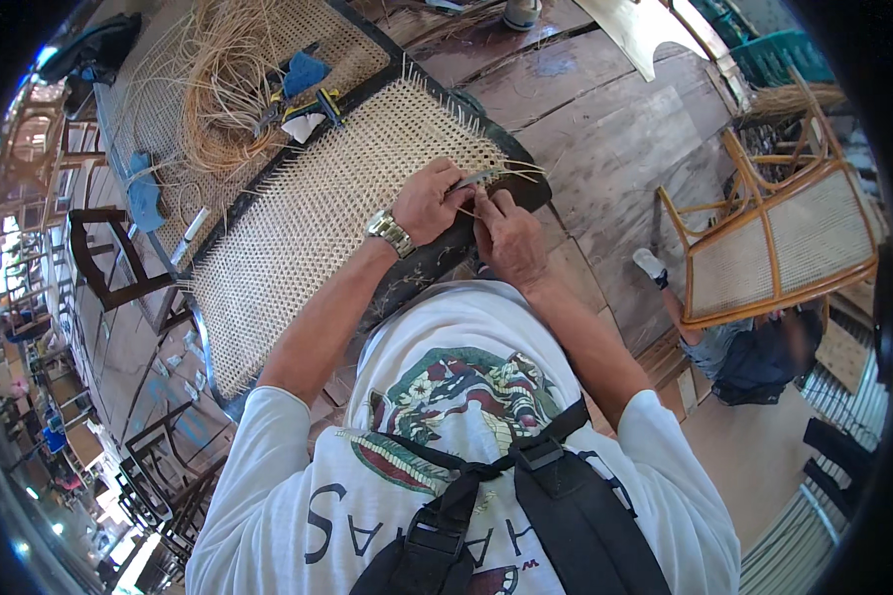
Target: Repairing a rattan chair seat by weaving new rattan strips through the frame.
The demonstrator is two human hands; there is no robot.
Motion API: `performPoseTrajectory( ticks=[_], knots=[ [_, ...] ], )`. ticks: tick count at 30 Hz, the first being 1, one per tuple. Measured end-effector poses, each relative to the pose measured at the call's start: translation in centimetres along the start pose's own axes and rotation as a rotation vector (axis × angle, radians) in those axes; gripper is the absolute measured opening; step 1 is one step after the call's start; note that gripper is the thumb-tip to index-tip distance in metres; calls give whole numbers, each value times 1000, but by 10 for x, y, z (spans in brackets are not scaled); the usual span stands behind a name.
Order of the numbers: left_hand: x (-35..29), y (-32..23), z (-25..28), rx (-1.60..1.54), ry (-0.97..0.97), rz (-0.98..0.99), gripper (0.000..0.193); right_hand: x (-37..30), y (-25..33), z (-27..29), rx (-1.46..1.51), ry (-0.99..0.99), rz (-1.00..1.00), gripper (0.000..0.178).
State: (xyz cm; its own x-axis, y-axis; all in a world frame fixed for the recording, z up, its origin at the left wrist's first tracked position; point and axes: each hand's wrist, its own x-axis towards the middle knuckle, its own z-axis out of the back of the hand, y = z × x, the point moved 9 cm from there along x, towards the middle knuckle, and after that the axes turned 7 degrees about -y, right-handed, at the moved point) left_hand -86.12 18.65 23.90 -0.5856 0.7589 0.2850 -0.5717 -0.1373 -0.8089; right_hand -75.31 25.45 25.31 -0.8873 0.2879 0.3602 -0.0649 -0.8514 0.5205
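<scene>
Working with both hands near the right end of a woven cane panel (318,208), set in a black frame (534,188) slanting across in front of the white T-shirt (456,397). Clamping a thin grey metal tool (474,179) between thumb and fingers of the left hand (429,203); wearing a metal-band watch (390,233) on that wrist. Holding the right hand (511,238) just beside it, fingers bent, tips close to the left ones; can't tell its grip as clamped or loose, contact spot hidden. Jutting over the frame corner next to the fingers: loose cane strands (526,172). Beyond a black rail (288,151): another cane section (359,61) under a cane coil (223,99), yellow-and-black pliers (328,107), blue scrap (306,73). At far right: rattan chair (779,248) with cane seat, co-worker (764,367) partly behind it. At left: dark wooden chair frame (137,294).
</scene>
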Motion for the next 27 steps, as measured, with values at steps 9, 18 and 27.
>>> performPoseTrajectory(
  ticks=[9, 18, 27],
  knots=[
    [10, -5, -3, 122, 125, -55, 9, -47, -76, 54, 134, -197, -385, 41],
    [12, -28, -15, 413, 149, -88, 9, -90, -106, 57, 102, -196, -465, 43],
    [12, 2, -8, 324, 137, 279, 16, -83, -123, 61, 170, -167, -533, 40]
  ],
)
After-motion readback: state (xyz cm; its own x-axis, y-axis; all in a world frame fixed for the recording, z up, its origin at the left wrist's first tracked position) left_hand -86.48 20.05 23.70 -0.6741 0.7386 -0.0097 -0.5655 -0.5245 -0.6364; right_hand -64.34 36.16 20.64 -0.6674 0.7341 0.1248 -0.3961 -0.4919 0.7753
